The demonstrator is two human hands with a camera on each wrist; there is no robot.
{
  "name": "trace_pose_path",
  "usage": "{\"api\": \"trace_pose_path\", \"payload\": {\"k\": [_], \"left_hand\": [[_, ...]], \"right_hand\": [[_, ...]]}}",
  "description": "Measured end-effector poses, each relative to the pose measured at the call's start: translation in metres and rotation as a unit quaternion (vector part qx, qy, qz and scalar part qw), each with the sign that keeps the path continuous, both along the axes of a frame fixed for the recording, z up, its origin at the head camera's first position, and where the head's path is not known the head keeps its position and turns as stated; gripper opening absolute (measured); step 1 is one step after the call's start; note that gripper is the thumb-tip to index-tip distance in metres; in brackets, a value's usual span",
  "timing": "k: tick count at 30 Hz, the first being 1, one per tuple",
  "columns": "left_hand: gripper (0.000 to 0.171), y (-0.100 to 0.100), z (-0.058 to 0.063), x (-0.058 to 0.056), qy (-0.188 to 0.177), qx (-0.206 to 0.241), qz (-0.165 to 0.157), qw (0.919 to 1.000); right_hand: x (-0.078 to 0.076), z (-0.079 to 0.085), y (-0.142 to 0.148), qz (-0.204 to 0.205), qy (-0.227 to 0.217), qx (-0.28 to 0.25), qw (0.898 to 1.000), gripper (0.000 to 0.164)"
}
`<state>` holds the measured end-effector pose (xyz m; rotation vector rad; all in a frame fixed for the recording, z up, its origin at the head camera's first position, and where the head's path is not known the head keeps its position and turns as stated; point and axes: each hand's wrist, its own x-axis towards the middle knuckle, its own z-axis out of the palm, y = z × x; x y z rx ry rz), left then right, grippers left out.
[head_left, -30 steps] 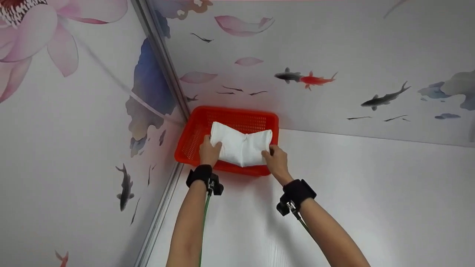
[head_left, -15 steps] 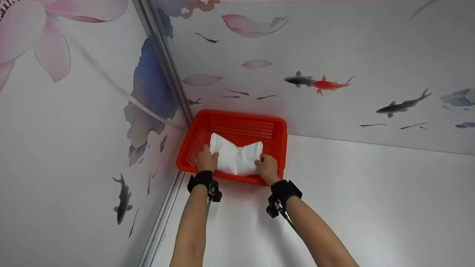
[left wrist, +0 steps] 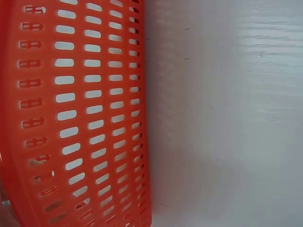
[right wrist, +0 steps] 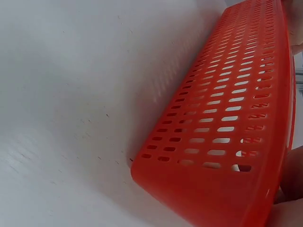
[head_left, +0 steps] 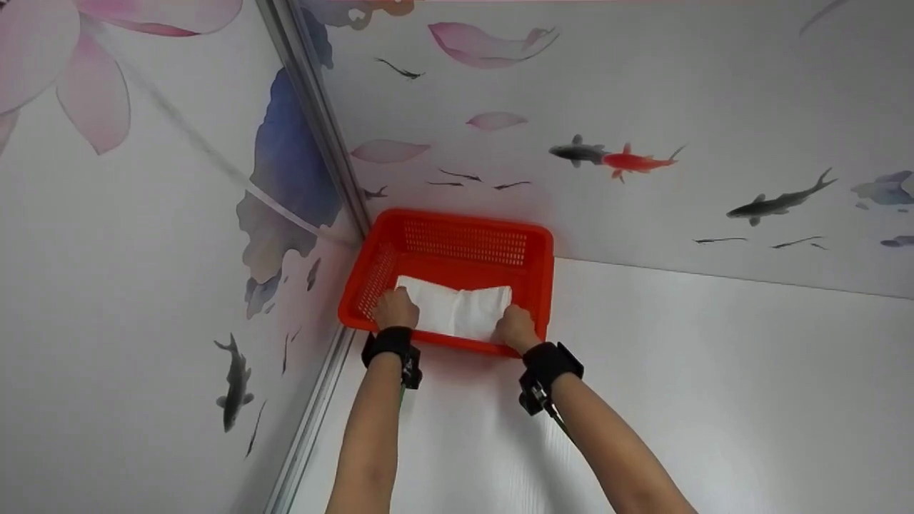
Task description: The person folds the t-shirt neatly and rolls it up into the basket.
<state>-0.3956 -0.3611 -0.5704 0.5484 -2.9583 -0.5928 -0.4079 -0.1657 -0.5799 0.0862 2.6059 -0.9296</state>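
Observation:
A folded white cloth point(head_left: 457, 308) lies low in the front part of a red plastic basket point(head_left: 464, 221), its two halves meeting at a crease in the middle. My left hand point(head_left: 396, 309) grips the cloth's left end. At the opposite end my right hand point(head_left: 515, 328) holds it with curled fingers. Both hands reach over the front rim, and their fingertips are hidden from above. In the left wrist view the slotted basket wall point(left wrist: 105, 113) covers nearly all of the hand. The right wrist view shows part of the right hand point(right wrist: 291, 189) behind the rim.
The basket stands on a white surface point(head_left: 714, 371), tucked into a corner. Behind it rises a wall point(head_left: 643, 93) printed with fish and petals; another printed wall point(head_left: 157, 285) is on the left. A metal strip point(head_left: 314, 107) runs up the corner.
Both hands have moved down into the basket with the cloth. The cloth now lies flatter and lower, its raised ends dropped. The head view has shifted slightly.

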Motion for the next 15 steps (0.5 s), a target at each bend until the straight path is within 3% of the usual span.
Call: {"api": "trace_pose_path", "payload": {"k": [3,5,7,10,11,15], "left_hand": [[0.022,-0.002,0.002,0.003,-0.003,0.004,-0.005,1.0000],[0.024,-0.001,0.003,0.004,0.004,0.018,-0.010,0.9998],[0.026,-0.003,0.004,0.004,0.012,0.026,-0.013,0.9995],[0.027,-0.006,0.007,0.003,0.026,0.027,-0.019,0.9991],[0.027,-0.005,0.008,0.002,0.033,0.018,-0.024,0.9990],[0.029,0.006,0.011,0.003,0.084,-0.030,-0.056,0.9945]], "right_hand": [[-0.025,-0.047,0.008,0.041,0.087,-0.010,0.995,0.025],[-0.031,-0.054,0.015,0.061,0.118,-0.018,0.991,0.031],[-0.029,-0.045,0.019,0.074,0.142,-0.032,0.987,0.035],[-0.005,0.012,0.021,0.075,0.124,-0.074,0.987,0.036],[0.000,0.023,0.024,0.076,0.136,-0.089,0.984,0.035],[0.009,0.025,0.042,0.087,0.213,-0.128,0.965,0.028]]}}
